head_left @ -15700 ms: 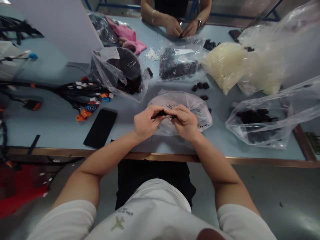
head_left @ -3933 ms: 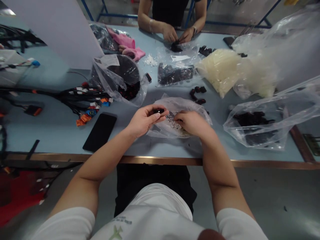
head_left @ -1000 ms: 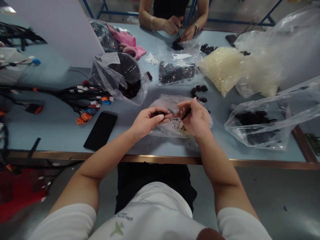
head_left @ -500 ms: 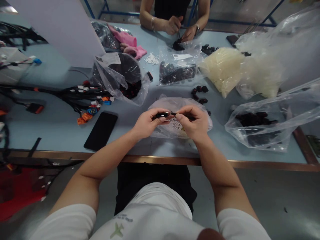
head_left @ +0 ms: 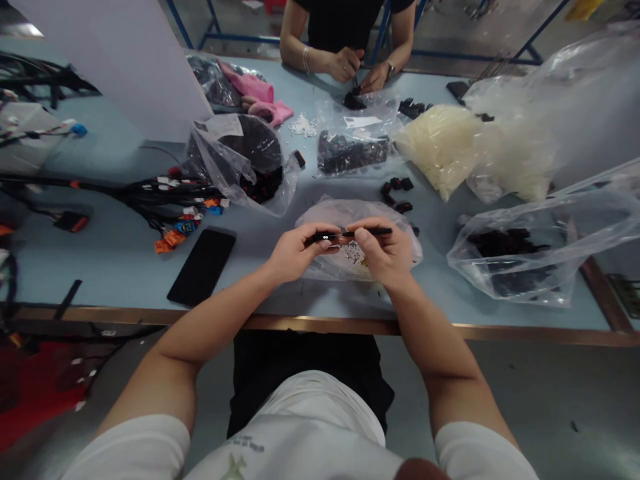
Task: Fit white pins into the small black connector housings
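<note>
My left hand (head_left: 295, 252) is closed on a small black connector (head_left: 324, 237) with two white dots on its side. In my right hand (head_left: 386, 252) is a slim black hand tool (head_left: 377, 231), pinched between thumb and fingers, with its thin metallic tip reaching to the connector's right end. Whether the tip is inside the connector or only touching it, I cannot tell. Beneath both hands lies a clear plastic bag (head_left: 320, 270) with tiny white and dark pieces (head_left: 353, 253) on it.
A phone (head_left: 201, 267) and a wire harness (head_left: 135, 190) lie to the left. Bags of black connectors (head_left: 353, 153) (head_left: 510, 243), a bag of cream-coloured pieces (head_left: 443, 143) and loose black connectors (head_left: 397, 193) surround the hands. Opposite, a co-worker's hands (head_left: 360, 70) hold a black part.
My right hand has turned slightly, so more of the black tool's shaft shows above the fingers. The left hand keeps hold of the connector. The whole view has shifted a little.
</note>
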Demonstrator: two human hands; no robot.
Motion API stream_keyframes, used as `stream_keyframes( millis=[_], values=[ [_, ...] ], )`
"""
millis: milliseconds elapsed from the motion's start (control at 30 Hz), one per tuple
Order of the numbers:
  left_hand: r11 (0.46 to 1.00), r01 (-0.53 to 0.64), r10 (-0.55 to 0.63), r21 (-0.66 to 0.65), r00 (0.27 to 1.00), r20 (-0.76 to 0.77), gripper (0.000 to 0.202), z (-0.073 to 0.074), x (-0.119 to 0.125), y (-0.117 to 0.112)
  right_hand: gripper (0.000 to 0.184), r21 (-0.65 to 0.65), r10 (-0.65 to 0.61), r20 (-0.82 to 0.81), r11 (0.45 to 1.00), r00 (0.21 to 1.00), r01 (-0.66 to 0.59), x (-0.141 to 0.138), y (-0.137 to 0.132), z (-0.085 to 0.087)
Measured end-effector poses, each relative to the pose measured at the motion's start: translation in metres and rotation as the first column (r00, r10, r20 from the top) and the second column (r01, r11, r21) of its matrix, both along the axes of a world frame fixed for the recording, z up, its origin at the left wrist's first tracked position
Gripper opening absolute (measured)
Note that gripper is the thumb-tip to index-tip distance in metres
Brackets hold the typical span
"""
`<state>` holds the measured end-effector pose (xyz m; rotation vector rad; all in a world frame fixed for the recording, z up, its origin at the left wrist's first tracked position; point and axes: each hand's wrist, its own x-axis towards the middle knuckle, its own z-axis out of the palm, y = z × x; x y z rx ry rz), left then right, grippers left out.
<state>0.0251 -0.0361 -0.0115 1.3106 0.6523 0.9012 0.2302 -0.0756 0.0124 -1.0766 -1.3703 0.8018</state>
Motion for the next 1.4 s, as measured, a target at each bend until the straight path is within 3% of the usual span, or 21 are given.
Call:
stream_keyframes(
  millis=[100,267,533,833,1033,1400],
  values=[
    [1.0,-0.006,0.007,0.026,1.0,-0.021,0.04,-0.0013,-0.0004,0.0002,0.027,0.01,0.004,0.088,1.0,0.996,-0.005,-0.0008,-0.0022,0.0065],
    [0.997,-0.017,0.023,0.073,0.997,-0.074,0.042,-0.0015,-0.0015,0.0009,0.02,0.008,0.015,0.07,1.0,0.997,-0.015,-0.0013,-0.0026,0.009],
    [0.997,-0.011,0.016,0.072,0.998,-0.064,0.044,-0.0023,-0.0006,0.0007,0.025,-0.048,0.003,0.11,0.999,0.994,0.002,-0.0026,-0.004,0.0087],
    [0.996,-0.015,0.025,0.091,0.994,-0.108,0.044,0.0027,-0.0013,-0.0025,0.014,0.036,-0.001,0.209,0.999,0.978,-0.007,-0.0031,-0.0058,0.0066],
    [0.984,-0.023,0.059,0.179,0.977,-0.204,0.039,0.0054,-0.0039,-0.003,0.013,0.094,-0.032,0.272,0.996,0.962,0.007,-0.0059,-0.0065,0.0054],
    [0.993,-0.032,0.049,0.118,0.988,-0.144,0.044,0.0003,-0.0006,0.0,0.021,0.023,-0.031,0.153,0.999,0.988,0.028,-0.0052,-0.0054,0.004]
  ],
)
